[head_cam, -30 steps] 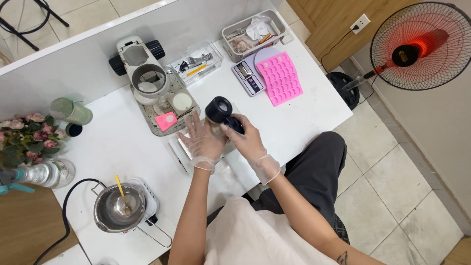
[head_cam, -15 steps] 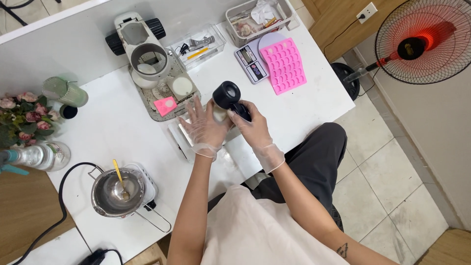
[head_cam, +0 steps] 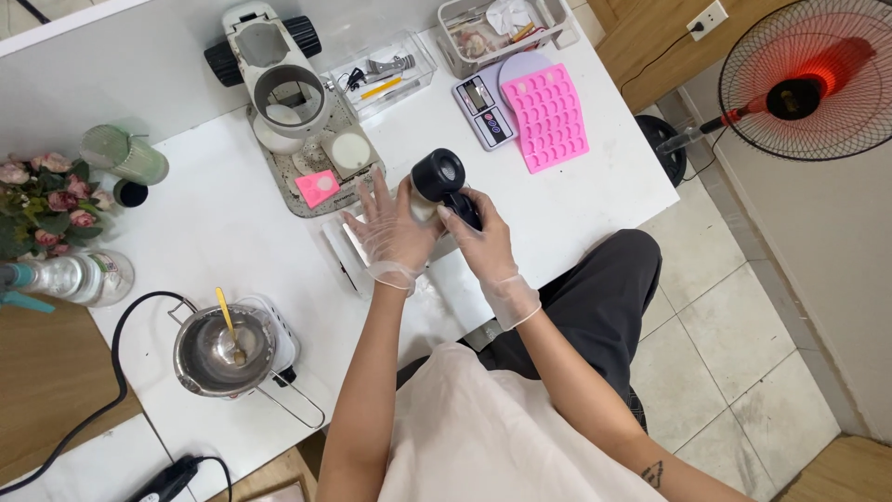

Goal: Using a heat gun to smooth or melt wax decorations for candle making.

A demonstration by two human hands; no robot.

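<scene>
White bench (head_cam: 214,223) fills most of the view, with grey floor tiles and a red-lit fan (head_cam: 808,79) at 2 o'clock. Near the middle, the right hand (head_cam: 478,244), in a thin clear glove, has its grip closed around the handle of a black handheld tool (head_cam: 444,181). The tool's long axis runs from about 5 o'clock, where the handle sits in the fist, to 11 o'clock, where its round head ends. The round opening of the head faces up toward the camera.

The left hand (head_cam: 392,232), also gloved, is spread flat with fingers apart, holding nothing that can be seen; it lies just beside the tool's head at 9 o'clock, on a pale flat thing (head_cam: 348,251) on the bench. A small pale object sits between the two hands, but I cannot tell what it is.

At 12 o'clock from the hands stands a white microscope base (head_cam: 288,102) with a pink card (head_cam: 318,188). At 1 o'clock lie a pink mould tray (head_cam: 550,116) and a small scale (head_cam: 483,110). At 8 o'clock a metal pot (head_cam: 228,349) sits on a heater.
</scene>
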